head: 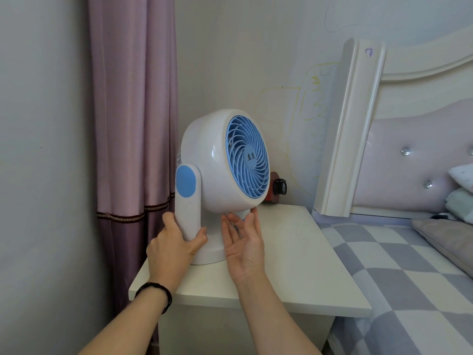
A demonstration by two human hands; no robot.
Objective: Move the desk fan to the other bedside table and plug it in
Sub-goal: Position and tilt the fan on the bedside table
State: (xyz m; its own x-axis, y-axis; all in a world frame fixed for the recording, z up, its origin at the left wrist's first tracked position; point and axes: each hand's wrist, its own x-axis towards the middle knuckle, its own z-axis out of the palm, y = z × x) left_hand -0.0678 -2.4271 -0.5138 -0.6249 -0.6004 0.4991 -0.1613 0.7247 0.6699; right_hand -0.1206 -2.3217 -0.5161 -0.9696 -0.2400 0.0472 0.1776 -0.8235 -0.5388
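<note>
Fan point(220, 170) at frame centre stands on the bedside table point(294, 254), my left hand point(174, 242) gripping its side arm, my right hand point(243, 239) flat and released beside the base; pickup, I judge, next needing a lift.

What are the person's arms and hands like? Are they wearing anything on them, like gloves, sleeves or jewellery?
Both forearms are bare as far as the picture shows: no sleeves and no gloves. The left hand has a thin dark band of a few cord-like strands round its wrist. The right hand and its wrist carry nothing: no ring, watch or bracelet is visible.
</note>
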